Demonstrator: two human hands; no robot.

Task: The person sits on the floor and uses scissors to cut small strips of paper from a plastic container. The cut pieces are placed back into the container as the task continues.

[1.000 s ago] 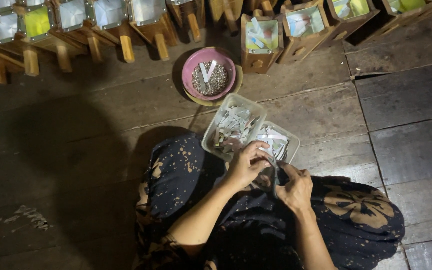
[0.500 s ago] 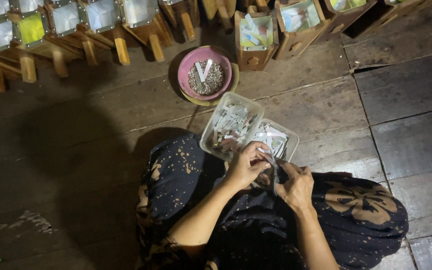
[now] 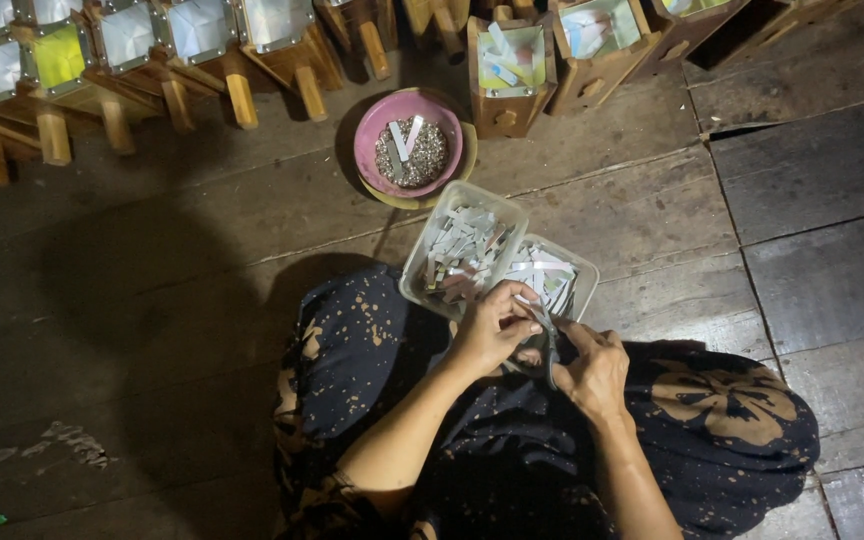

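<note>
I sit on a plank floor with dark patterned cloth over my legs. My left hand (image 3: 493,326) pinches a small pale strip just over my lap, at the near edge of two clear plastic tubs. My right hand (image 3: 593,368) grips a pair of scissors (image 3: 550,352) whose blades point up toward my left fingers. The left tub (image 3: 420,287) and the right tub (image 3: 584,276) both hold several cut silvery and white strips. The two hands nearly touch.
A pink bowl (image 3: 370,142) of small grey bits with two white strips stands beyond the tubs. Several small wooden boxes with shiny panels (image 3: 508,62) line the far edge, some on wooden legs (image 3: 241,98). Gaps run between the floor planks at right.
My hands stay together over my lap, with the fingers shifting slightly around the strip and scissors. The view has tilted a little, so the bowl and boxes sit lower in frame.
</note>
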